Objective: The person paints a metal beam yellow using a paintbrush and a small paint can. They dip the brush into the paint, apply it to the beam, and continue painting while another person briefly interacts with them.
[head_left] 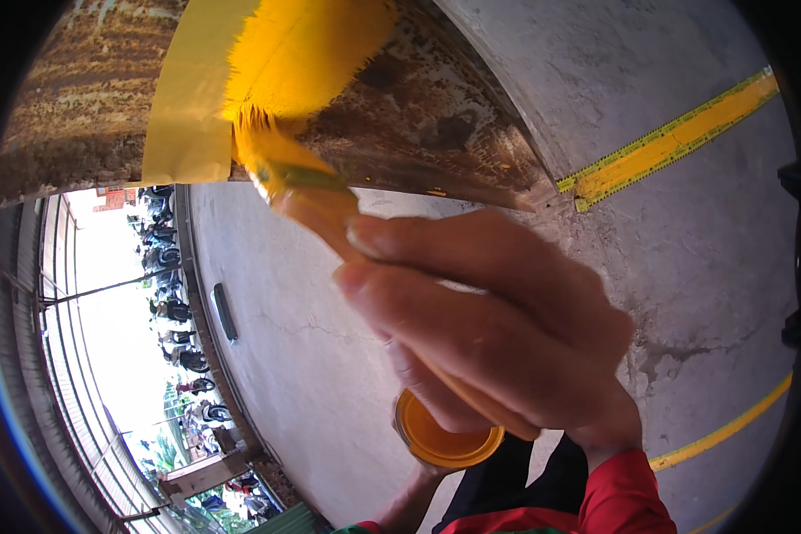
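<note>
My right hand [498,325] grips the wooden handle of a paintbrush [316,200] between thumb and fingers. The yellow-coated bristles touch the lower left edge of a wet-looking yellow paint patch [307,58]. That patch lies on a rusty brown metal surface [445,116], against a strip of tan masking tape [187,111]. Lower down, my left hand [427,471] holds a round open can [409,418] with yellow paint inside. Its fingers are mostly hidden by the can, and my right hand covers part of the can's top.
Cracked grey concrete floor [276,356] lies below. A yellow floor stripe [676,129] with black-marked edges runs at the right, and another yellow line [730,427] is nearer me. A dark bar [225,311] lies left. Several motorbikes [173,310] stand beyond the floor's edge.
</note>
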Available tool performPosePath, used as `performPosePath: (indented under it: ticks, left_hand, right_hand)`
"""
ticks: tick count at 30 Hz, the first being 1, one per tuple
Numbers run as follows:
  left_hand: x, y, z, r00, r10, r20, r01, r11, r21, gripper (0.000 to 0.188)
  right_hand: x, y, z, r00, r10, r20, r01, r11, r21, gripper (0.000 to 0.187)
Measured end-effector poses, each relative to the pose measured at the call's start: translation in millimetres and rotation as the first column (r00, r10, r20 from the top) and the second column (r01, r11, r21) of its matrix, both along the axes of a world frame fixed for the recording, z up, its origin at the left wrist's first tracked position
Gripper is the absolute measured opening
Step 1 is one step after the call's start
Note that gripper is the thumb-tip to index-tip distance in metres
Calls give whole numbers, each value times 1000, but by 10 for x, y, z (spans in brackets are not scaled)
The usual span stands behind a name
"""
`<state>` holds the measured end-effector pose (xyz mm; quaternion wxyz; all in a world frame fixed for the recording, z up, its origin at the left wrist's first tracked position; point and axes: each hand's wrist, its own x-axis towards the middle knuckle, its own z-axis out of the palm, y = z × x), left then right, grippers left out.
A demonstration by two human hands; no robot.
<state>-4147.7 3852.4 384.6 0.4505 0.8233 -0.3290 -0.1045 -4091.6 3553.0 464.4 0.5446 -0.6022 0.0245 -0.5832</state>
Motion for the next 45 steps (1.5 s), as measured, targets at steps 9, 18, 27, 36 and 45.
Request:
performPosePath:
  ticks: [9,18,27,36,45]
  left_hand:
    - [62,-9,5,1000,-10,4,9,1000,4,134]
    - [77,0,8,1000,2,13,-2,1000,5,133]
    - [100,-60,-32,1000,-12,24,12,1000,-13,133]
    - [105,-75,19,997,-16,76,14,1000,24,133]
    - [57,-50,-9,999,-22,26,23,1000,-19,133]
  right_hand:
    - [64,-253,-133,993,-74,94,85,990,-117,22]
    - [-63,-316,-141,994,-110,26,112,989,-92,22]
    - [30,129,-94,994,-86,-62,73,981,-181,22]
    - [43,-322,-143,999,31,28,-28,993,-117,19]
    - [-104,-362,-68,997,68,-39,-72,991,-113,21]
